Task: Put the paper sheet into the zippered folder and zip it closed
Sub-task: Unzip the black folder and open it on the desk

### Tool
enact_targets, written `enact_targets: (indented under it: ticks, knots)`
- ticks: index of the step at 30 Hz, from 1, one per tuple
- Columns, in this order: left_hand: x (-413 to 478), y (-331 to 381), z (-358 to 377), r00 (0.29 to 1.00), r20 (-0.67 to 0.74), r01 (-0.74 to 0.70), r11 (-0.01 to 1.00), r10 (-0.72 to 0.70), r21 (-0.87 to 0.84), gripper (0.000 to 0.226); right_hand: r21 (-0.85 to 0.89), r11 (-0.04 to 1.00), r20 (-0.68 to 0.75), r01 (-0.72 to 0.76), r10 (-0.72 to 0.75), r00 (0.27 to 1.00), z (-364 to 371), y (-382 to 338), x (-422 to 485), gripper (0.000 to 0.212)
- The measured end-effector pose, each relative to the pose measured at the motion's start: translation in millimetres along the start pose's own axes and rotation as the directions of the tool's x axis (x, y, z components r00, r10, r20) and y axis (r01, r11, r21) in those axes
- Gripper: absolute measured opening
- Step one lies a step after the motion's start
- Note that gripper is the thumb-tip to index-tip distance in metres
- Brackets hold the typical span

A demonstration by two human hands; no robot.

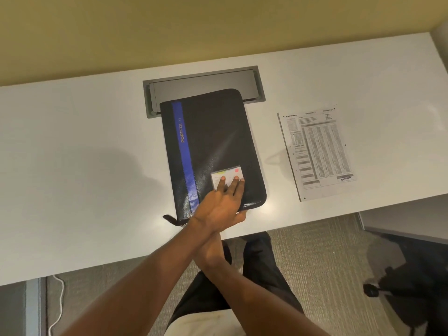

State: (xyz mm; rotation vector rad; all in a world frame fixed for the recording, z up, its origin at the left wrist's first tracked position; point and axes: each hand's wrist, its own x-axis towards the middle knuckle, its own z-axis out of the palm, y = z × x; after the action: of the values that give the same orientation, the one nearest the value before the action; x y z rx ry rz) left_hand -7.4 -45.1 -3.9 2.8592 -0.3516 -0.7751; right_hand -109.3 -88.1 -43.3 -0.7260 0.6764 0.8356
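The right hand is largely hidden beneath the crossing left forearm, the print on the white paper sheet is too small to read, and the black zippered folder covers part of the grey desk cable hatch.

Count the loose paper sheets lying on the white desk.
1. The printed white paper sheet lies flat on the white desk, right of the closed black zippered folder with a blue stripe. Any inside the folder are hidden.
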Motion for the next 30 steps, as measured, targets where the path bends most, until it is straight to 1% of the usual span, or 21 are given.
enact_targets:
  ticks: [1, 2, 4, 5, 6, 7, 8, 9, 10, 11, 12, 13, 14, 16, 17, 18, 19, 21, 24, 27, 30]
  knots:
    - [-3, 2, 2, 1.000, -0.013, 0.017, 1.000, -0.017, 0.006, 0.081, 0.214, 0.975, -0.033, -0.063, 0.072, 0.997, -2, 5, 3, 0.011]
    - [-6, 4, 4, 0.999, -0.025, 0.032, 0.999, -0.032, 0.007, 0.080, 0.305, 0.949, -0.067, -0.074, 0.098, 0.993, -8, 9, 5, 0.007]
    - [-12, 8, 6, 0.997, -0.050, 0.053, 0.999, -0.054, -0.011, 0.078, 0.226, 0.971, -0.076, -0.073, 0.093, 0.993, -12, 6, 1, 0.012]
    - [-14, 10, 6, 0.996, -0.061, 0.062, 0.998, -0.063, -0.029, 0.077, 0.052, 0.998, -0.083, -0.047, 0.051, 0.995, -14, -3, -2, 0.022]
    - [-17, 11, 6, 0.995, -0.069, 0.071, 0.996, -0.075, -0.053, 0.078, -0.208, 0.978, -0.023, 0.013, -0.018, 1.000, -20, -11, -6, 0.027]
    - [-20, 12, 5, 0.993, -0.078, 0.080, 0.993, -0.086, -0.081, 0.078, -0.624, 0.771, 0.087, 0.126, -0.092, 0.992, -26, -20, -10, 0.029]
    - [-24, 13, 5, 0.991, -0.089, 0.087, 0.991, -0.096, -0.106, 0.079, -0.895, 0.394, 0.180, 0.209, -0.110, 0.978, -35, -25, -13, 0.035]
    - [-29, 13, 4, 0.989, -0.106, 0.092, 0.988, -0.105, -0.124, 0.080, -0.970, 0.019, 0.238, 0.243, -0.136, 0.962, -45, -30, -13, 0.045]
    - [-33, 12, 3, 0.986, -0.128, 0.094, 0.986, -0.111, -0.135, 0.082, -0.954, -0.185, 0.274, 0.236, -0.221, 0.936, -52, -37, -13, 0.052]
    - [-38, 11, 3, 0.981, -0.157, 0.091, 0.986, -0.113, -0.143, 0.084, -0.917, -0.324, 0.335, 0.231, -0.315, 0.888, -55, -45, -16, 0.051]
    - [-43, 11, 2, 0.975, -0.190, 0.084, 0.984, -0.113, -0.154, 0.086, -0.878, -0.428, 0.393, 0.215, -0.388, 0.834, -56, -55, -17, 0.040]
    - [-49, 10, 2, 0.967, -0.229, 0.072, 0.982, -0.112, -0.177, 0.087, -0.848, -0.499, 0.434, 0.178, -0.460, 0.775, -55, -66, -17, 0.026]
    - [-55, 10, 2, 0.954, -0.278, 0.050, 0.975, -0.110, -0.215, 0.087, -0.849, -0.503, 0.440, 0.162, -0.505, 0.742, -51, -79, -16, 0.016]
    - [-68, 10, 3, 0.909, -0.398, -0.019, 0.941, -0.124, -0.337, 0.090, -0.897, -0.402, 0.410, 0.186, -0.596, 0.690, -35, -106, -12, 0.011]
    - [-75, 9, 3, 0.881, -0.446, -0.047, 0.908, -0.159, -0.416, 0.097, -0.912, -0.361, 0.392, 0.195, -0.625, 0.675, -27, -116, -9, 0.017]
    - [-83, 8, 4, 0.858, -0.469, -0.054, 0.869, -0.212, -0.492, 0.104, -0.909, -0.367, 0.397, 0.196, -0.624, 0.673, -18, -124, -4, 0.026]
    - [-91, 6, 5, 0.839, -0.472, -0.051, 0.825, -0.270, -0.563, 0.109, -0.894, -0.413, 0.411, 0.174, -0.600, 0.686, -10, -131, 2, 0.037]
    - [-106, 2, 7, 0.814, -0.449, -0.051, 0.725, -0.368, -0.687, 0.105, -0.840, -0.532, 0.419, 0.106, -0.512, 0.749, 7, -144, 17, 0.057]
    - [-129, -6, 9, 0.771, -0.434, -0.065, 0.619, -0.467, -0.782, 0.089, -0.737, -0.676, 0.326, -0.005, -0.362, 0.873, 25, -158, 36, 0.077]
    - [-148, -12, 7, 0.700, -0.448, -0.097, 0.547, -0.556, -0.831, 0.080, -0.673, -0.737, 0.208, -0.065, -0.273, 0.939, 30, -166, 45, 0.087]
    - [-164, -19, 9, 0.566, -0.423, -0.044, 0.487, -0.707, -0.872, 0.083, -0.635, -0.767, 0.158, -0.090, -0.243, 0.957, 32, -171, 46, 0.086]
